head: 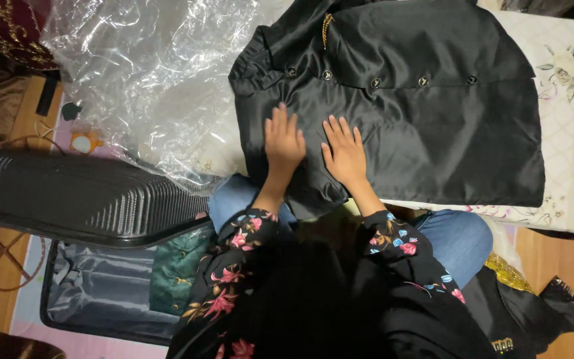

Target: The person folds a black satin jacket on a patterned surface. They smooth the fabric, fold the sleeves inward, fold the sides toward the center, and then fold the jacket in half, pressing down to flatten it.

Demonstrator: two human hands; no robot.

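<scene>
- Both hands lie flat with fingers spread, gripping nothing: the left hand (283,141) and right hand (344,151) press side by side on the near-left part of a black satin garment (420,113), seemingly to smooth it and hold the slippery cloth still.
- That garment lies folded, its row of buttons (375,82) facing up, on a white floral-printed cushion (566,133) that gives it a flat base, far of the person's knees.
- Crumpled clear plastic wrapping (147,73) lies far left, touching the garment's left edge; no label shows on it.
- An open dark ribbed suitcase (81,199) sits near left, with a green folded garment (174,269) inside.
</scene>
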